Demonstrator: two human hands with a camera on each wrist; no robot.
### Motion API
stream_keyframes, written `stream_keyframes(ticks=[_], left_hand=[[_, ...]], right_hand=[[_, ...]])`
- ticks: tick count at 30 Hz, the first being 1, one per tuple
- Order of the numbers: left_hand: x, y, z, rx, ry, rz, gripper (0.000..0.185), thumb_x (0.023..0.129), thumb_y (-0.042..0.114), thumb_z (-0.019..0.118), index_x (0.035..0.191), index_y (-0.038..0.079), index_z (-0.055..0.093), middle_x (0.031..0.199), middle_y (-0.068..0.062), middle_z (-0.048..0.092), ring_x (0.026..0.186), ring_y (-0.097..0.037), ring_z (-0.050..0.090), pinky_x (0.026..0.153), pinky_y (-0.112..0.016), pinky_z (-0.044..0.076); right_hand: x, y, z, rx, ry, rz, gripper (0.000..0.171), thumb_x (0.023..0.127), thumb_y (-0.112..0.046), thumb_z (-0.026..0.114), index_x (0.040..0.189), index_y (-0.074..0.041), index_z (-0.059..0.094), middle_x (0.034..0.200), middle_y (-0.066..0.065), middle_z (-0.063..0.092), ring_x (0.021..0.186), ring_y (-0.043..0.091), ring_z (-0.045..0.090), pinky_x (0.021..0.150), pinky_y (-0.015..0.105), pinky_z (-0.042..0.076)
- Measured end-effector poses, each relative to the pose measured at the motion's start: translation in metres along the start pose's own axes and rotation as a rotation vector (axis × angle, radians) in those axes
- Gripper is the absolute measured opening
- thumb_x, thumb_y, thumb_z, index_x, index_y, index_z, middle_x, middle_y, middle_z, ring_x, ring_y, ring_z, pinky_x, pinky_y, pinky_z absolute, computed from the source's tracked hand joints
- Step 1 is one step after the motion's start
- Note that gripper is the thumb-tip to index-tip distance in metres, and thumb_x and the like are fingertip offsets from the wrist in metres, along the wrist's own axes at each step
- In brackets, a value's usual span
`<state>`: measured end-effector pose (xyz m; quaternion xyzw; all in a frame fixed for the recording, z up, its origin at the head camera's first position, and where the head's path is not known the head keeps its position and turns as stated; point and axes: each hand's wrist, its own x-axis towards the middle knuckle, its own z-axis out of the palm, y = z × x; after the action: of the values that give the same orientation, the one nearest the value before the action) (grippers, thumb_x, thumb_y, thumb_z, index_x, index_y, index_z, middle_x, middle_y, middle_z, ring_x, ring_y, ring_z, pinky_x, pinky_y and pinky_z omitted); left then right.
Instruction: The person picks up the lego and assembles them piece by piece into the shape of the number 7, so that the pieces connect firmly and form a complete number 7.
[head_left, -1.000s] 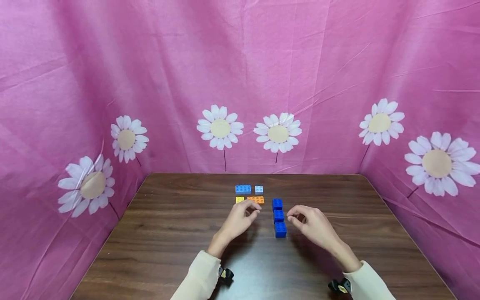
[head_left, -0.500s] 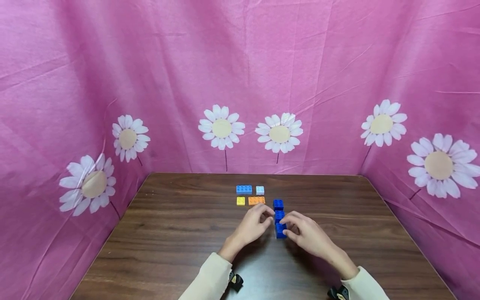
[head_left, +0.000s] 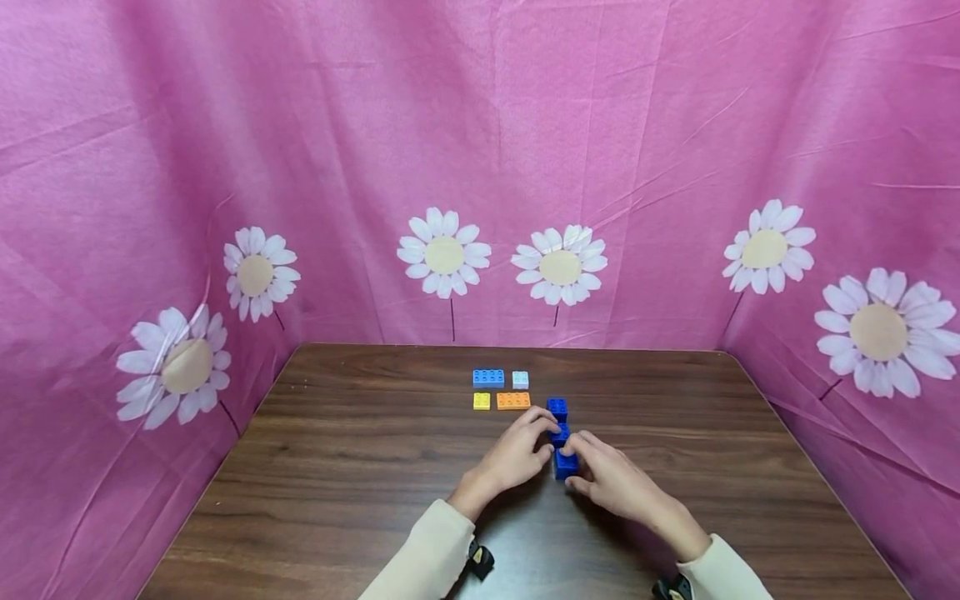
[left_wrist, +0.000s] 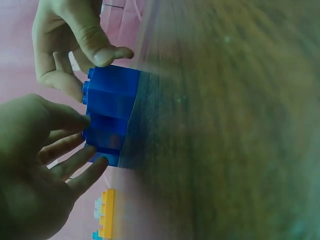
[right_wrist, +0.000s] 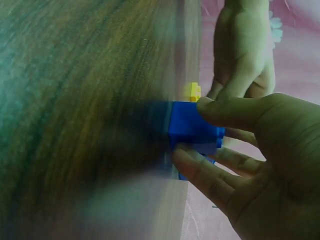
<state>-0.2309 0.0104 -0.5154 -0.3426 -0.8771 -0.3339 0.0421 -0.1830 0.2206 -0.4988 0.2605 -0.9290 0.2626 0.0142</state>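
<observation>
**Watch for skew: only one of two grips is clear**

Three blues run 12 to 6 o'clock on the table (head_left: pixel 360 467): far blue (head_left: pixel 557 408), mid blue (head_left: pixel 561 434), near blue (head_left: pixel 566 468). Right hand (head_left: pixel 618 479), at 4 o'clock of near blue, pinches it, thumb and fingers about brick-wide apart. Left hand (head_left: pixel 517 454), at 8 o'clock of mid blue, has fingers part-spread and loosely bent, tips at that brick. No clear pinch there; can't tell if it presses.

Near blue looks nudged slightly toward 5 o'clock, off the row line. Failure modes, my read:

- Drag: near and mid look touching; can't tell if joined. If they are, or they rub, moving near takes mid along unless the left braces it.
- Yaw: uneven finger pressure could twist near blue in the pinch.
- Finger clash: a right fingertip covers the near/mid seam, left thumb close by. Either could foul a flush contact.
- Far blue has no hand on it; a shove toward 12 could slide it.
- Orange (head_left: pixel 513 401) sits at 10 o'clock of mid, close to the left fingers. A careless sweep could knock it into yellow (head_left: pixel 482 402).
</observation>
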Motion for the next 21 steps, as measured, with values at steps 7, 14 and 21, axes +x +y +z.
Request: stream_keyframes(ticks=[7, 14, 21], left_hand=[[0.001, 0.001, -0.001, -0.010, -0.036, -0.087, 0.017, 0.099, 0.014, 0.077, 0.112, 0.012, 0.066, 0.118, 0.002, 0.062, 0.103, -0.008, 0.060, 0.093, -0.022, 0.054], [0.005, -0.008, -0.001, -0.046, -0.082, -0.114, 0.030, 0.096, 0.012, 0.080, 0.118, 0.011, 0.061, 0.111, 0.000, 0.062, 0.094, -0.007, 0.056, 0.082, -0.019, 0.051], [0.007, -0.012, -0.004, -0.140, -0.119, -0.143, 0.031, 0.093, 0.008, 0.081, 0.123, 0.007, 0.071, 0.115, -0.002, 0.064, 0.096, -0.010, 0.058, 0.085, -0.018, 0.051]], right_hand=[[0.000, 0.000, 0.003, -0.001, -0.014, 0.012, 0.036, 0.090, -0.005, 0.085, 0.107, -0.014, 0.055, 0.095, -0.003, 0.054, 0.075, 0.003, 0.047, 0.063, 0.021, 0.042], [0.003, 0.003, 0.005, -0.043, 0.048, -0.015, 0.036, 0.088, -0.006, 0.087, 0.107, -0.016, 0.058, 0.103, -0.004, 0.066, 0.093, 0.012, 0.064, 0.076, 0.032, 0.057], [0.007, 0.004, 0.004, -0.046, 0.044, -0.010, 0.036, 0.087, -0.007, 0.088, 0.112, -0.013, 0.063, 0.109, -0.001, 0.071, 0.103, 0.018, 0.069, 0.086, 0.041, 0.061]])
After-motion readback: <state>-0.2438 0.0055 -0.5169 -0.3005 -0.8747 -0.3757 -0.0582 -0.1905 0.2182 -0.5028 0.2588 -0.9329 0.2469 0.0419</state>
